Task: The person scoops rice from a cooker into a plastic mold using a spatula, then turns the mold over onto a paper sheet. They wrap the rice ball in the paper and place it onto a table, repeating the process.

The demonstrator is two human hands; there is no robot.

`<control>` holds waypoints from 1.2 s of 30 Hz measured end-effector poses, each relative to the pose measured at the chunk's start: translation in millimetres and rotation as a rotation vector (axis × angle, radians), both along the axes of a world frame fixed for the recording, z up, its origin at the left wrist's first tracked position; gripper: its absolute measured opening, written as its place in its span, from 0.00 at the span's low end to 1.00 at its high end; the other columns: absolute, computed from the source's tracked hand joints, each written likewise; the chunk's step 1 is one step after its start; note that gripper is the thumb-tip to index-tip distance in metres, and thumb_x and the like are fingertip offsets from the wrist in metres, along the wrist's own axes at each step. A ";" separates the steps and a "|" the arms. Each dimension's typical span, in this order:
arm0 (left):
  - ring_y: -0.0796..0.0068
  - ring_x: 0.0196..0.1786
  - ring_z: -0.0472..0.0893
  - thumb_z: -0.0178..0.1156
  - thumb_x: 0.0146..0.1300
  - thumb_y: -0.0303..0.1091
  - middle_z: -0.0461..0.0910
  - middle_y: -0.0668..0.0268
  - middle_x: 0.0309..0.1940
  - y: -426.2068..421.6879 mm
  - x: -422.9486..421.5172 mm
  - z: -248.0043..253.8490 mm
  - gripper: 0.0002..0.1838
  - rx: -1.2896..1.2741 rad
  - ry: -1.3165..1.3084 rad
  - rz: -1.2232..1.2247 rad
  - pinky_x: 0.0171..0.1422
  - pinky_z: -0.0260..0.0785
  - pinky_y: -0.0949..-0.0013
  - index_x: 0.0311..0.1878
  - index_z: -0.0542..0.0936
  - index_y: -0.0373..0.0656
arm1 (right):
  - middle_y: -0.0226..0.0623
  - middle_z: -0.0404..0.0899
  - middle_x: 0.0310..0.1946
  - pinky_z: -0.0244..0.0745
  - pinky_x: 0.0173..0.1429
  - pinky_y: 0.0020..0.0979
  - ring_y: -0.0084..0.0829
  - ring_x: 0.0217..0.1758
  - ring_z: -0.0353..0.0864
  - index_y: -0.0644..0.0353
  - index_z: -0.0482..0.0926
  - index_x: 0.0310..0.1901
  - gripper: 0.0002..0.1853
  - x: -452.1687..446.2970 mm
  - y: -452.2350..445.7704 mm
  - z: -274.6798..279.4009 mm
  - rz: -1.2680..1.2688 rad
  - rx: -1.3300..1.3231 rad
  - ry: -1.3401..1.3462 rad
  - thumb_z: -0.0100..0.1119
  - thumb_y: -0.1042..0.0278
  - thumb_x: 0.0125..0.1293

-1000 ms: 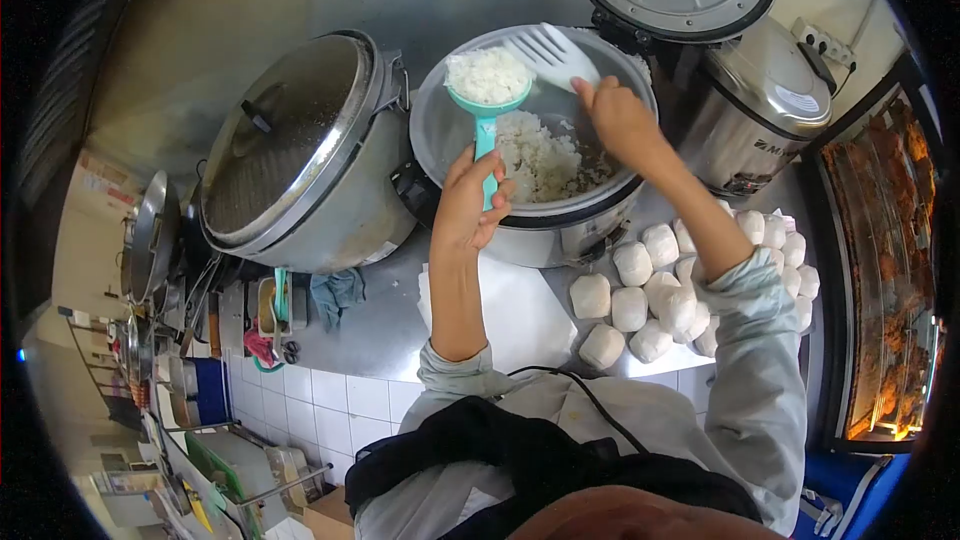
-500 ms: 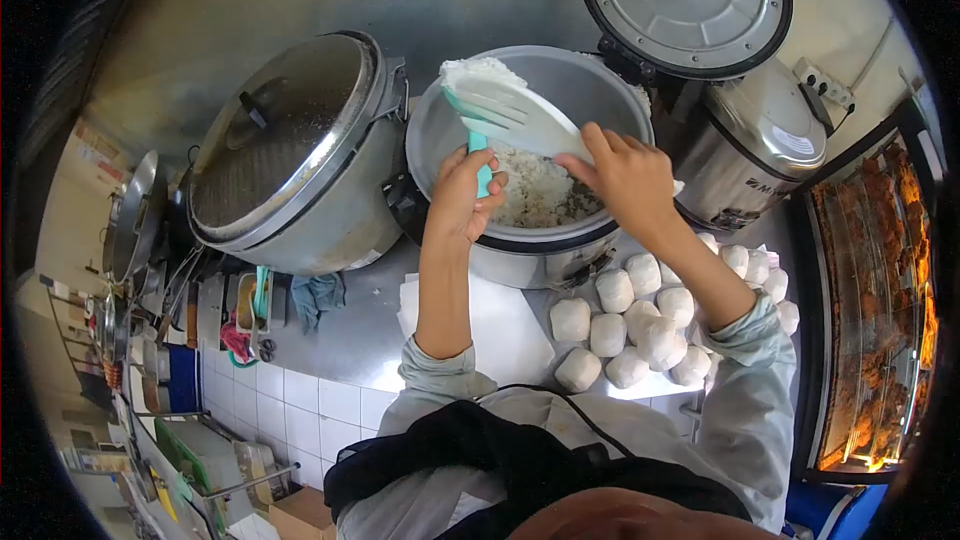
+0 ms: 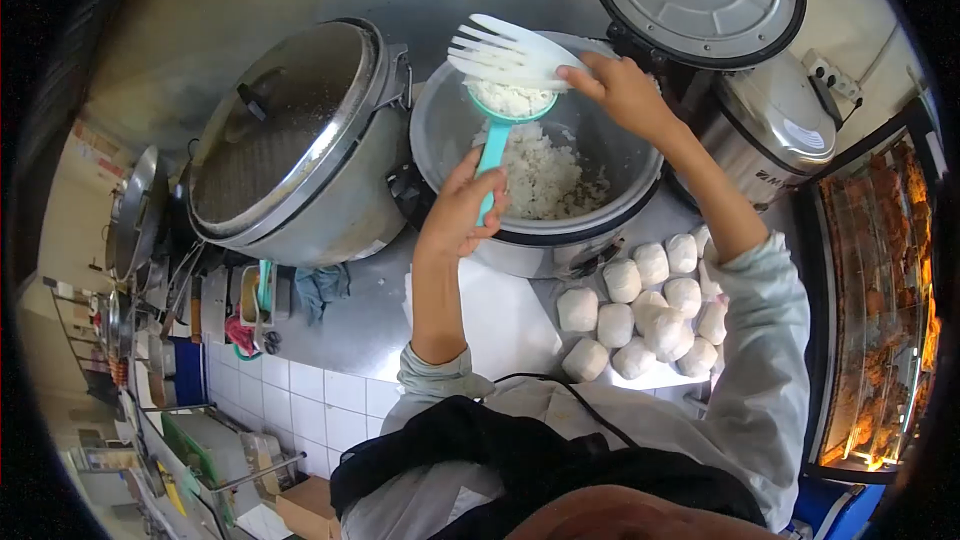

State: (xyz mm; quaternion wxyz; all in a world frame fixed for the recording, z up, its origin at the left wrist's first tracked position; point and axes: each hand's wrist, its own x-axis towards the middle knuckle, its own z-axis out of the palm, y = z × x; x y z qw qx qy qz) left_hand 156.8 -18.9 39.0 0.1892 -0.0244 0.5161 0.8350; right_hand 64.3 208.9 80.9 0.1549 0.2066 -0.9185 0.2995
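My left hand is wrapped round the handle of a turquoise scoop, held above the open rice pot. White rice fills the scoop. With my right hand I grip a white slotted paddle, which lies over the top of the rice in the scoop. Loose rice sits in the bottom of the pot. To the lower right, several wrapped white bundles are grouped on the counter, some stacked.
Left of the pot stands a large cooker with its lid down. The open pot's round lid is raised behind. A steel container and a lit glass cabinet are at right. White paper sheets lie in front.
The paddle has gone from above the pot to slanting across the scoop's side, and now rests flatter over its top. The rice heap in the scoop looks lower.
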 end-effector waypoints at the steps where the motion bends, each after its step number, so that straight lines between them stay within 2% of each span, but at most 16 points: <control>1: 0.85 0.16 0.62 0.53 0.60 0.29 0.66 0.71 0.23 -1.2 1.6 -2.8 0.14 -0.109 0.026 0.020 0.11 0.46 0.83 0.50 0.68 0.46 | 0.51 0.76 0.20 0.71 0.35 0.44 0.49 0.28 0.78 0.63 0.78 0.32 0.29 -6.3 -7.6 -4.1 0.001 -0.012 0.004 0.50 0.37 0.61; 4: 0.87 0.12 0.60 0.53 0.61 0.30 0.65 0.73 0.19 -9.6 2.0 -0.4 0.19 -0.221 0.043 0.040 0.12 0.46 0.83 0.56 0.66 0.48 | 0.51 0.78 0.23 0.73 0.37 0.44 0.49 0.31 0.80 0.63 0.79 0.33 0.32 -20.9 -24.7 -0.3 -0.056 0.099 0.087 0.47 0.35 0.61; 7: 0.87 0.12 0.60 0.52 0.61 0.30 0.65 0.73 0.19 -11.8 11.4 1.7 0.21 -0.280 0.050 0.067 0.11 0.47 0.83 0.59 0.65 0.46 | 0.51 0.78 0.26 0.72 0.41 0.47 0.51 0.38 0.79 0.62 0.77 0.39 0.28 -36.3 -29.1 2.8 -0.145 0.170 -0.063 0.47 0.39 0.62; 9: 0.87 0.13 0.61 0.51 0.62 0.30 0.65 0.72 0.18 -16.6 16.2 1.9 0.24 -0.196 0.222 0.006 0.11 0.47 0.82 0.62 0.63 0.43 | 0.51 0.79 0.29 0.72 0.41 0.47 0.52 0.39 0.79 0.63 0.78 0.38 0.29 -56.4 -16.0 -13.4 -0.228 0.397 -0.009 0.46 0.39 0.63; 10: 0.87 0.13 0.61 0.51 0.62 0.30 0.65 0.72 0.18 -21.0 19.0 8.9 0.24 -0.204 0.217 0.008 0.11 0.47 0.82 0.62 0.63 0.43 | 0.51 0.79 0.31 0.72 0.43 0.47 0.52 0.41 0.79 0.63 0.78 0.37 0.29 -61.1 -13.1 -16.4 -0.233 0.314 -0.089 0.46 0.39 0.64; 12: 0.87 0.13 0.61 0.50 0.63 0.29 0.64 0.72 0.20 -24.1 23.5 25.2 0.24 0.015 0.135 -0.108 0.11 0.46 0.83 0.63 0.62 0.41 | 0.56 0.79 0.33 0.72 0.46 0.47 0.53 0.42 0.79 0.66 0.79 0.35 0.38 -52.7 -2.2 -9.7 -0.315 0.193 -0.168 0.39 0.30 0.62; 13: 0.87 0.13 0.61 0.50 0.63 0.29 0.64 0.72 0.20 -25.3 22.8 23.4 0.24 0.025 0.136 -0.101 0.11 0.46 0.83 0.63 0.62 0.41 | 0.56 0.79 0.33 0.72 0.46 0.47 0.53 0.42 0.79 0.66 0.79 0.35 0.38 -45.6 2.9 -4.3 -0.309 0.204 -0.165 0.39 0.30 0.62; 15: 0.89 0.15 0.59 0.49 0.64 0.29 0.63 0.72 0.22 -27.2 19.1 17.7 0.24 0.063 0.067 -0.031 0.11 0.45 0.87 0.64 0.63 0.41 | 0.57 0.78 0.32 0.70 0.43 0.46 0.53 0.39 0.79 0.68 0.78 0.34 0.38 -28.3 10.9 1.3 -0.285 -0.044 -0.189 0.41 0.31 0.62; 18: 0.87 0.14 0.60 0.50 0.64 0.29 0.64 0.72 0.23 -27.0 10.5 1.8 0.23 0.090 0.034 0.020 0.11 0.44 0.85 0.62 0.64 0.43 | 0.56 0.78 0.29 0.69 0.41 0.46 0.53 0.35 0.78 0.69 0.78 0.31 0.36 14.7 -4.7 0.5 -0.166 -0.161 -0.126 0.44 0.33 0.62; 19: 0.87 0.14 0.60 0.50 0.64 0.29 0.64 0.72 0.23 -25.7 12.2 0.9 0.23 0.094 0.029 0.012 0.11 0.44 0.85 0.62 0.64 0.43 | 0.54 0.78 0.26 0.71 0.41 0.46 0.52 0.34 0.79 0.68 0.77 0.30 0.35 30.8 -15.9 8.9 -0.227 0.034 -0.105 0.45 0.35 0.62; 22: 0.87 0.15 0.60 0.50 0.64 0.30 0.64 0.73 0.23 -23.8 19.0 -2.3 0.22 0.030 0.093 -0.001 0.11 0.43 0.85 0.63 0.64 0.43 | 0.54 0.78 0.25 0.72 0.42 0.45 0.53 0.35 0.79 0.68 0.77 0.28 0.34 23.3 -19.9 -4.3 -0.398 0.086 0.048 0.45 0.35 0.63; 23: 0.87 0.15 0.60 0.50 0.64 0.30 0.64 0.73 0.23 -24.7 19.6 -5.6 0.22 0.089 0.092 -0.034 0.10 0.43 0.84 0.62 0.64 0.44 | 0.54 0.78 0.26 0.74 0.42 0.46 0.52 0.37 0.79 0.67 0.77 0.28 0.34 13.3 -12.3 -3.3 -0.484 0.292 0.015 0.44 0.36 0.63; 28: 0.87 0.15 0.59 0.50 0.64 0.30 0.64 0.73 0.23 -22.9 29.3 -1.1 0.21 0.208 0.095 -0.028 0.10 0.43 0.85 0.61 0.65 0.43 | 0.56 0.78 0.27 0.72 0.40 0.49 0.56 0.36 0.78 0.68 0.75 0.30 0.33 45.7 -6.3 -3.0 -0.463 0.006 -0.011 0.44 0.36 0.64; 30: 0.88 0.17 0.59 0.50 0.64 0.29 0.63 0.72 0.23 -20.8 24.3 -1.1 0.21 0.278 0.021 0.075 0.09 0.44 0.86 0.60 0.66 0.38 | 0.56 0.78 0.27 0.71 0.39 0.50 0.57 0.35 0.78 0.68 0.74 0.29 0.33 76.5 -13.0 -4.6 -0.384 -0.065 -0.045 0.45 0.37 0.64; 34: 0.86 0.16 0.60 0.49 0.64 0.29 0.64 0.70 0.24 -30.3 19.0 -6.6 0.19 0.420 0.026 -0.006 0.09 0.44 0.85 0.59 0.66 0.40 | 0.55 0.78 0.26 0.71 0.38 0.49 0.55 0.34 0.78 0.67 0.75 0.29 0.31 111.5 -5.8 -25.9 -0.494 0.009 -0.109 0.46 0.38 0.64; 36: 0.86 0.16 0.60 0.49 0.64 0.29 0.64 0.70 0.24 -33.4 27.0 -2.1 0.19 0.428 0.056 -0.013 0.09 0.45 0.85 0.59 0.66 0.40 | 0.53 0.78 0.25 0.72 0.36 0.48 0.54 0.34 0.79 0.67 0.76 0.28 0.31 101.3 16.9 -39.8 -0.511 0.267 -0.140 0.47 0.39 0.63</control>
